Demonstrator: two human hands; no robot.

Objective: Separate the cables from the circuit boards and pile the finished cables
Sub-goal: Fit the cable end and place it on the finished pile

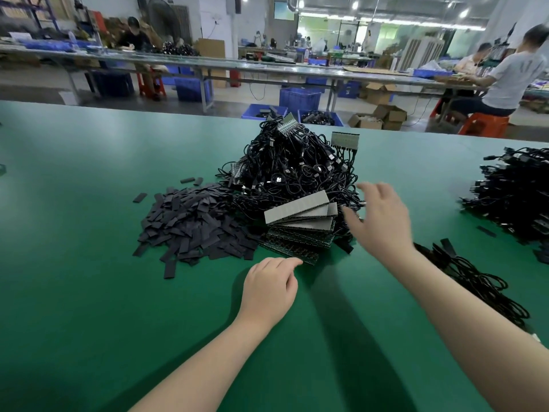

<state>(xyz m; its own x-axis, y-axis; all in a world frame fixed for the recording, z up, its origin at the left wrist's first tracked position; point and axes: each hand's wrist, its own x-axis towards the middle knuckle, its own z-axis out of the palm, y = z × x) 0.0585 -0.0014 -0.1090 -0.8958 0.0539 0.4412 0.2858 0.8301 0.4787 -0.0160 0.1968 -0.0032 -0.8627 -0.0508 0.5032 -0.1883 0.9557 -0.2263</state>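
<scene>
A big heap of black cables [292,168] still joined to grey circuit boards sits mid-table. A fanned stack of circuit boards [300,221] leans at its near side. My right hand [378,217] hovers with spread fingers just right of that stack, holding nothing. My left hand [269,288] rests on the green table [89,263] with fingers loosely curled, fingertips near the lowest board's corner. A pile of finished cables [517,194] lies at the far right. A smaller cable bundle [478,281] lies by my right forearm.
A spread of small black strips [193,224] lies left of the heap. Beyond the table's far edge are blue crates [300,99], cardboard boxes, long benches and seated workers [511,75].
</scene>
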